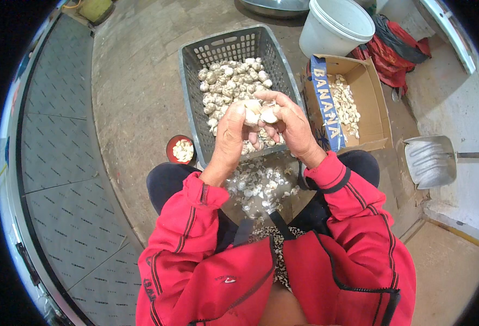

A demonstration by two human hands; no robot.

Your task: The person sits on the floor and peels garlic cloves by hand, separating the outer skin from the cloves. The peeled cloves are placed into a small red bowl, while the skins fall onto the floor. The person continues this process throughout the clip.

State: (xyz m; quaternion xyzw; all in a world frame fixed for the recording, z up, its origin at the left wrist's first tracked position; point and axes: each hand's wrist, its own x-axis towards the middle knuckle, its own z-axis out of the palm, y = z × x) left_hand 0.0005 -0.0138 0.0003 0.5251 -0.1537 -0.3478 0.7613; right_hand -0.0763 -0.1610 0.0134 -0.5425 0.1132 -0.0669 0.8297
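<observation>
Both hands meet above a dark plastic crate (187, 77) that holds many garlic bulbs (231, 81). My left hand (232, 130) grips a part of a garlic bulb (252, 113) between thumb and fingers. Close against it, my right hand (290, 120) holds another piece of garlic (269, 115); whether the pieces are still joined cannot be told. A small red bowl (170, 150) with peeled cloves (183, 150) stands left of the crate. To its right is a cardboard box (372, 104) with loose garlic cloves (346, 106) inside.
Garlic skins (259, 183) litter the floor between the knees. A white bucket (319, 32) stands behind the box, beside a red and black bundle (398, 49). A metal shovel (430, 161) leans at the right wall. Behind the crate is a metal basin (278, 9).
</observation>
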